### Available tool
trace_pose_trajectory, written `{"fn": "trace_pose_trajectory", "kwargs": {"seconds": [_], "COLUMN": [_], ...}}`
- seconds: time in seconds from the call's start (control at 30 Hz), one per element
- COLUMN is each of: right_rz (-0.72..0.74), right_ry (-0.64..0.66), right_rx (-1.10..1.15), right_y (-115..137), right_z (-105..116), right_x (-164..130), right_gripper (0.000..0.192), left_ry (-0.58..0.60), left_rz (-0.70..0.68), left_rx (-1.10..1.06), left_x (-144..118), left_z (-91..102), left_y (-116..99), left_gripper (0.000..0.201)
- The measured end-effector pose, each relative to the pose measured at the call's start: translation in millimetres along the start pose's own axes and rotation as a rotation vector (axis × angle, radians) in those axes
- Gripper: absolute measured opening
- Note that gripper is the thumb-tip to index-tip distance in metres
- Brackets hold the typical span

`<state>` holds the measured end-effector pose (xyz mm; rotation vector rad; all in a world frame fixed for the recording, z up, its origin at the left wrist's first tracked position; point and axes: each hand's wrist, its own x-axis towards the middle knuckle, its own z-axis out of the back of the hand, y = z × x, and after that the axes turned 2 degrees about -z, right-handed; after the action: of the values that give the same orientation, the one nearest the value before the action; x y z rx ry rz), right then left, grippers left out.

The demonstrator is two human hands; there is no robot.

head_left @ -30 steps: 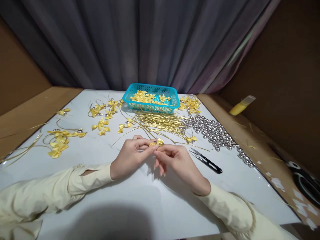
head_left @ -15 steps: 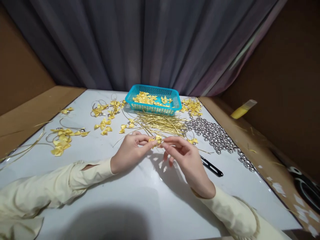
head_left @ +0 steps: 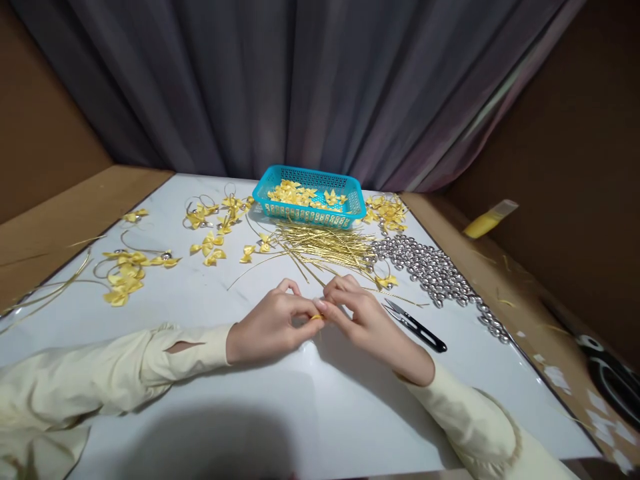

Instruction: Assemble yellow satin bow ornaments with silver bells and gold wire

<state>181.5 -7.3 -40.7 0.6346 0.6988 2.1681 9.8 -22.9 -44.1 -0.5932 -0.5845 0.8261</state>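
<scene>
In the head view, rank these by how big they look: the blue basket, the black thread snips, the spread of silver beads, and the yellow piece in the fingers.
1. Silver beads, the widest patch
2. Blue basket, farther from the camera, so it is unsure against the beads
3. Black thread snips
4. Yellow piece, mostly hidden between left hand and right hand

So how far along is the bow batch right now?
Done: finished bows with wire loops lie at the table's left. In hand: the left hand and right hand pinch one small yellow piece between fingertips. Left: loose bows in the blue basket, gold wires and silver bells remain piled.
</scene>
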Motion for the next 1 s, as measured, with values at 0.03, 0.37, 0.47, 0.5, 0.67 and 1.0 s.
{"fn": "trace_pose_trajectory", "kwargs": {"seconds": [0.03,0.37,0.47,0.5,0.67,1.0], "right_rz": [-0.004,0.021,-0.031,-0.049,-0.095,-0.224], "right_ry": [0.012,-0.234,-0.207,-0.183,-0.180,-0.399], "right_rx": [0.012,0.031,0.083,0.099,0.115,0.241], "right_y": [0,-4,-5,-6,-7,-15], "right_z": [0,4,9,10,10,19], "right_x": [1,2,3,3,4,5], "right_gripper": [0.029,0.033,0.034,0.035,0.034,0.033], "left_ry": [0.002,0.037,0.003,-0.008,0.002,0.033], "left_rz": [0.007,0.064,0.051,0.048,0.064,0.191], "left_rx": [0.001,-0.047,-0.073,-0.077,-0.100,-0.222], "left_x": [0,-4,-4,-4,-4,-6], "left_z": [-0.1,-4.3,-4.5,-4.4,-3.6,-5.2], "left_y": [0,4,4,4,3,1], "left_gripper": [0.026,0.023,0.022,0.021,0.021,0.017]}}
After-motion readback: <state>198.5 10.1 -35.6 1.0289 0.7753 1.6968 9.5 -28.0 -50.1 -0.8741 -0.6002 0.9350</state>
